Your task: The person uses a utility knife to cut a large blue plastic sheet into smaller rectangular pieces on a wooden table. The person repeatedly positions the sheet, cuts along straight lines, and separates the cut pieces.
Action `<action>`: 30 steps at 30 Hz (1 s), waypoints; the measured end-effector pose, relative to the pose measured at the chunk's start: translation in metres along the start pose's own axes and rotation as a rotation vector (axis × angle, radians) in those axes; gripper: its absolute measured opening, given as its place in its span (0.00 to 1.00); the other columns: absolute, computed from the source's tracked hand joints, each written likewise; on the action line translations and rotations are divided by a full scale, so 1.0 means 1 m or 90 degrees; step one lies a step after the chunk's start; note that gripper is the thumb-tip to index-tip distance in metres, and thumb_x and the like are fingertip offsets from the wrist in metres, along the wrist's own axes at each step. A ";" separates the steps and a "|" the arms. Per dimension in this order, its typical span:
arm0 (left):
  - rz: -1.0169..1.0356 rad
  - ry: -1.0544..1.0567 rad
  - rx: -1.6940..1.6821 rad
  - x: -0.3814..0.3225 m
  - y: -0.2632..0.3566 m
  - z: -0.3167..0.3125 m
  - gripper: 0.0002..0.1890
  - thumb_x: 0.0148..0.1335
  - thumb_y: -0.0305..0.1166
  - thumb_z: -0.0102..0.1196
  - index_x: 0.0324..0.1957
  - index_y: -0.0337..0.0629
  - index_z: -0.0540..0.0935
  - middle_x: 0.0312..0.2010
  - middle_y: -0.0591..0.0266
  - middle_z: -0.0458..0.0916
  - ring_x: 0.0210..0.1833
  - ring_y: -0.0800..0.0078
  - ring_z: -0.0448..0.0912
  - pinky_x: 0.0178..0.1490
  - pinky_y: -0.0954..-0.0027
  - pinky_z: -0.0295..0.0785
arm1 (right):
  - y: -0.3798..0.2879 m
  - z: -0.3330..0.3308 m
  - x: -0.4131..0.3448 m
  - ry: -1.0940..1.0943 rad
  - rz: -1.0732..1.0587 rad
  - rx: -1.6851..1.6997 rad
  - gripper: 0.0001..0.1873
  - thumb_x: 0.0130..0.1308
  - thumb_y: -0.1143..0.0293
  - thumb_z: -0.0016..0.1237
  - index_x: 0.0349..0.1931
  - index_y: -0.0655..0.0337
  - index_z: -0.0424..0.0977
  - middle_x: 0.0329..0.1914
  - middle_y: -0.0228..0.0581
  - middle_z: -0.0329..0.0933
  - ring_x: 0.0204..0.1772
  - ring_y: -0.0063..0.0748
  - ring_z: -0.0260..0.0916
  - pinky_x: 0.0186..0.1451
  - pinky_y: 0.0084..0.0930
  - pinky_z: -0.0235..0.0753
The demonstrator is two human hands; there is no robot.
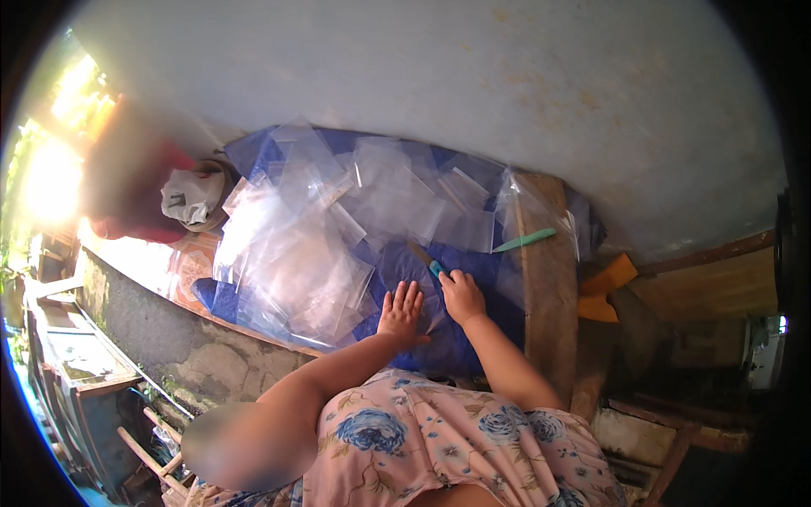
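Observation:
My right hand grips the teal handle of a knife; its narrow blade points away from me and to the left. My left hand lies flat, palm down, fingers extended, on a transparent plastic sheet over a blue tarpaulin. A large heap of transparent plastic sheets or bags spreads to the left and ahead of my hands. To the right, a slim green tool lies across the edge of a wooden plank, its exact kind unclear.
A pale wall rises behind the tarpaulin. At the left stands a round container with a white plastic bag on it. Orange pieces lie right of the plank. A rough concrete ledge drops away at the lower left.

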State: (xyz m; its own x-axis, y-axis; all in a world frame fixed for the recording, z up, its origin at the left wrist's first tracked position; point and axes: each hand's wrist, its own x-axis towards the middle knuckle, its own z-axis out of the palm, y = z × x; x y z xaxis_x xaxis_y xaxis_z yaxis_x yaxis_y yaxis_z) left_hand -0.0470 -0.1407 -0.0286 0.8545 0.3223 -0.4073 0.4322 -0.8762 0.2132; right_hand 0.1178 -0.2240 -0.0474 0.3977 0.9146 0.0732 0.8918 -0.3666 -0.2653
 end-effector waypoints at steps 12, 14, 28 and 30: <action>0.104 0.126 0.014 -0.038 -0.006 0.024 0.34 0.58 0.50 0.53 0.62 0.39 0.67 0.68 0.54 0.57 0.71 0.53 0.53 0.70 0.50 0.52 | -0.003 0.015 0.028 0.049 0.068 -0.013 0.14 0.63 0.72 0.42 0.48 0.55 0.75 0.39 0.42 0.71 0.43 0.48 0.71 0.45 0.38 0.76; 0.155 0.174 -0.013 -0.036 -0.018 0.023 0.23 0.60 0.41 0.51 0.54 0.39 0.73 0.62 0.55 0.66 0.65 0.53 0.62 0.64 0.52 0.60 | 0.000 0.016 0.005 0.072 0.075 -0.033 0.15 0.63 0.72 0.42 0.50 0.54 0.74 0.41 0.42 0.72 0.45 0.48 0.71 0.47 0.39 0.75; -0.084 0.460 -0.233 -0.057 -0.255 -0.131 0.09 0.55 0.26 0.54 0.39 0.39 0.74 0.32 0.47 0.81 0.36 0.49 0.80 0.40 0.57 0.74 | -0.003 0.016 -0.100 0.217 0.236 -0.032 0.22 0.57 0.76 0.50 0.54 0.49 0.73 0.53 0.39 0.67 0.56 0.47 0.64 0.59 0.46 0.63; -0.155 0.341 -0.143 -0.055 -0.288 -0.136 0.15 0.57 0.28 0.53 0.48 0.42 0.72 0.36 0.49 0.81 0.41 0.53 0.80 0.44 0.59 0.74 | -0.003 0.017 -0.100 0.212 0.242 -0.047 0.23 0.57 0.74 0.50 0.54 0.47 0.73 0.52 0.38 0.67 0.56 0.46 0.65 0.60 0.46 0.64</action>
State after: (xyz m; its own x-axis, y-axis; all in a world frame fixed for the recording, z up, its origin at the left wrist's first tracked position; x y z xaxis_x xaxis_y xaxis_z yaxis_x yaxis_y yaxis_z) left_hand -0.1790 0.1427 0.0530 0.7249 0.6885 0.0215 0.6322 -0.6774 0.3762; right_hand 0.0720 -0.3116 -0.0702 0.7339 0.6139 0.2909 0.6783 -0.6855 -0.2645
